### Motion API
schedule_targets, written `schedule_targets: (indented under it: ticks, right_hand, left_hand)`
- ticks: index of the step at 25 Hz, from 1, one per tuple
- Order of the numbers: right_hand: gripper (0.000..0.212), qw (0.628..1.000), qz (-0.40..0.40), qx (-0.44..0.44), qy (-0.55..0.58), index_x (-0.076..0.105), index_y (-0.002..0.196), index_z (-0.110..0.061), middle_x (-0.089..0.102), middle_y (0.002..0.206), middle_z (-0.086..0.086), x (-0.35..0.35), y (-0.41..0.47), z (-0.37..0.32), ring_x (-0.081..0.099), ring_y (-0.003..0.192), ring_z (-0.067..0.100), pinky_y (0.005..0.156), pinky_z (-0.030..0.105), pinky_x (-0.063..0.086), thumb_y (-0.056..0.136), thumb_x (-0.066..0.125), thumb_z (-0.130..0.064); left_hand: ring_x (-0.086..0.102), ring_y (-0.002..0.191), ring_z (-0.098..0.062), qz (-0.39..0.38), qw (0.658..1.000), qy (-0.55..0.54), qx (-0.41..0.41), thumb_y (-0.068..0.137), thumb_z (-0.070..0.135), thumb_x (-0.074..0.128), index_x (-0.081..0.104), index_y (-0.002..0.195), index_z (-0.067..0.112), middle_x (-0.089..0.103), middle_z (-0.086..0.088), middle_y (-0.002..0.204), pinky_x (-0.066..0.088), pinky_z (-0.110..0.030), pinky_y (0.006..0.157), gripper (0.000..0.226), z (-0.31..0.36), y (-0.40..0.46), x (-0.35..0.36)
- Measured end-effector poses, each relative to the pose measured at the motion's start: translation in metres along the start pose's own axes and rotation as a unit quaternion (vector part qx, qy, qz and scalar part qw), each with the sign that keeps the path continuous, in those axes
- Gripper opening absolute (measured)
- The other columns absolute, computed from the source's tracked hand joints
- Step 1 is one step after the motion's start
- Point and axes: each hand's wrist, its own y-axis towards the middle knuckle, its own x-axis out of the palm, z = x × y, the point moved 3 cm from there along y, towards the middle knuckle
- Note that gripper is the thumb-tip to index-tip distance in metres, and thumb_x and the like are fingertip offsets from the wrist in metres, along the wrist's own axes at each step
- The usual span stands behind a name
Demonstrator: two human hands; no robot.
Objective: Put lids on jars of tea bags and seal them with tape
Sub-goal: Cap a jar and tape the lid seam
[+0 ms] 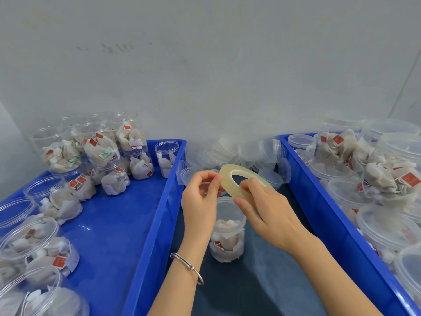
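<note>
A roll of clear tape (227, 171) is held above the middle of the table. My right hand (264, 208) grips the roll's near edge, fingers curled around it. My left hand (200, 195) pinches at the roll's left rim, where the tape end seems to be. Directly below stands a clear jar of tea bags (227, 233) with a translucent lid on it, on the dark table surface (262, 281).
A blue tray (127, 224) on the left holds several open jars of tea bags (114, 179). A second blue tray (337, 224) on the right holds lidded jars and loose tea bags. A pile of loose lids (250, 153) lies behind, against the wall.
</note>
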Motion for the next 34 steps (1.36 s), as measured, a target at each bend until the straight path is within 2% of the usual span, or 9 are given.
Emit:
schedule_targets:
  ticks: [4,7,10,14,17,21,26,30,34]
  right_hand:
    - [0.04,1.0,0.014,0.001,-0.001,0.049,0.11,-0.015,0.053,0.08,-0.005,-0.002,0.003,-0.003,0.05,0.071,0.02,0.066,0.045,0.046,0.095,0.033,-0.048]
    - [0.047,1.0,0.019,-0.003,0.0,0.049,0.111,-0.014,0.055,0.082,-0.003,0.0,0.002,-0.006,0.051,0.072,0.021,0.066,0.045,0.046,0.092,0.028,-0.051]
    - [0.048,1.0,0.019,0.0,-0.008,0.049,0.112,-0.014,0.056,0.084,-0.002,0.001,0.002,-0.006,0.052,0.074,0.023,0.067,0.044,0.046,0.092,0.028,-0.052]
    - [0.05,1.0,0.019,-0.011,-0.021,0.051,0.11,-0.014,0.055,0.081,-0.003,-0.001,0.003,-0.006,0.051,0.072,0.023,0.064,0.043,0.045,0.093,0.026,-0.054]
    - [0.045,0.999,0.023,-0.018,-0.02,0.052,0.108,-0.015,0.055,0.082,-0.004,-0.001,0.001,-0.006,0.051,0.071,0.022,0.062,0.044,0.046,0.095,0.03,-0.052]
    - [0.042,0.999,0.028,-0.019,-0.015,0.052,0.108,-0.014,0.055,0.084,-0.004,0.0,0.0,-0.006,0.051,0.071,0.022,0.063,0.044,0.046,0.096,0.034,-0.05]
    - [0.043,0.999,0.025,-0.023,-0.027,0.051,0.111,-0.015,0.055,0.086,-0.005,0.001,0.003,-0.01,0.05,0.073,0.022,0.063,0.04,0.044,0.096,0.032,-0.051]
    - [0.044,0.999,0.026,-0.027,-0.029,0.052,0.111,-0.014,0.055,0.087,-0.005,0.001,0.004,-0.013,0.05,0.073,0.022,0.063,0.04,0.045,0.094,0.033,-0.05]
    - [0.048,0.999,0.027,-0.031,-0.024,0.052,0.11,-0.014,0.054,0.086,-0.006,0.0,0.004,-0.012,0.049,0.071,0.022,0.062,0.04,0.045,0.094,0.029,-0.054]
  left_hand:
    - [0.07,0.079,-0.007,0.033,0.999,-0.003,0.028,0.086,0.021,0.065,0.074,0.104,0.011,0.074,0.004,0.09,0.054,-0.016,0.069,0.022,0.0,-0.005,-0.001]
    - [0.069,0.082,-0.007,0.045,0.997,0.004,0.06,0.083,0.025,0.063,0.074,0.105,0.009,0.073,0.003,0.091,0.055,-0.017,0.071,0.029,0.002,-0.01,-0.002]
    - [0.068,0.082,-0.005,0.063,0.995,-0.006,0.071,0.083,0.022,0.064,0.074,0.1,0.013,0.072,0.006,0.089,0.053,-0.014,0.07,0.022,0.003,-0.013,-0.001]
    - [0.069,0.08,-0.008,0.078,0.994,-0.068,0.021,0.079,0.021,0.07,0.075,0.089,0.019,0.074,0.006,0.083,0.052,-0.014,0.069,0.011,0.001,-0.012,-0.003]
    - [0.069,0.074,-0.007,0.078,0.995,-0.068,0.007,0.081,0.018,0.07,0.073,0.084,0.023,0.074,0.009,0.079,0.052,-0.014,0.066,0.007,0.002,-0.009,-0.004]
    - [0.069,0.075,-0.011,0.053,0.997,-0.054,0.005,0.082,0.024,0.067,0.072,0.088,0.018,0.073,0.006,0.079,0.054,-0.017,0.067,0.01,0.005,-0.005,-0.003]
    - [0.068,0.075,-0.013,0.071,0.997,-0.038,0.017,0.087,0.019,0.064,0.068,0.088,0.019,0.071,0.006,0.08,0.054,-0.019,0.068,0.004,0.007,-0.006,-0.003]
    - [0.07,0.077,-0.011,0.097,0.992,-0.08,0.004,0.086,0.021,0.066,0.067,0.095,0.019,0.072,0.011,0.085,0.054,-0.017,0.066,0.009,0.007,-0.009,-0.003]
    - [0.071,0.077,-0.012,0.101,0.989,-0.103,-0.029,0.086,0.016,0.068,0.071,0.088,0.019,0.074,0.007,0.082,0.055,-0.017,0.064,0.005,0.005,-0.01,-0.002]
